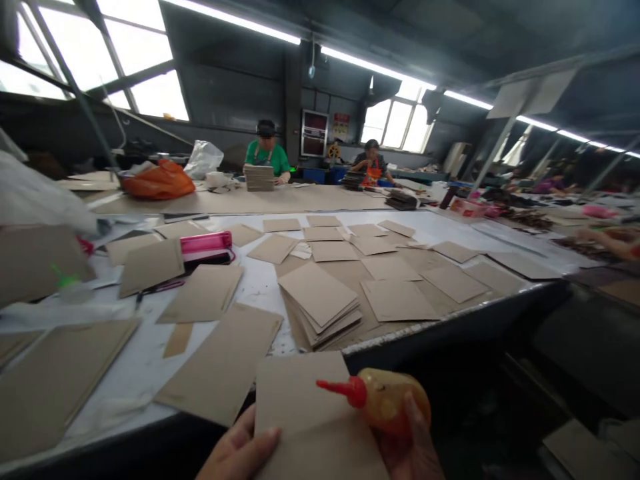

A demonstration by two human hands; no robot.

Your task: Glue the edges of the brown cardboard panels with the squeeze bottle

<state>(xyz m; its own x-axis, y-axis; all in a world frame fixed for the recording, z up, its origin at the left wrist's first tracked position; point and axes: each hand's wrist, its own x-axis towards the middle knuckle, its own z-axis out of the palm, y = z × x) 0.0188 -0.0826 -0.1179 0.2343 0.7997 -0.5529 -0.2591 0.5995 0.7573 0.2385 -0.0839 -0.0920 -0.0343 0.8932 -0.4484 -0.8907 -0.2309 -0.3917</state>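
My left hand (241, 445) grips the left edge of a grey-brown cardboard sheet (305, 407), its thumb on the face and its fingers behind. My right hand (413, 443) is wrapped round a glue bottle (395, 400) of amber liquid with a red nozzle. The nozzle tip points left over the sheet; I cannot tell whether it touches. Just beyond the sheet, a loose stack of cardboard pieces (320, 297) lies at the table's near edge. To its left rests a larger cardboard panel (220, 360).
Many cardboard pieces are spread over the white table (255, 280). A pink case (206, 245) and an orange bag (157, 180) lie on the left. Across the table sits a person in green (267, 157), with another in an orange apron (371, 167) farther right.
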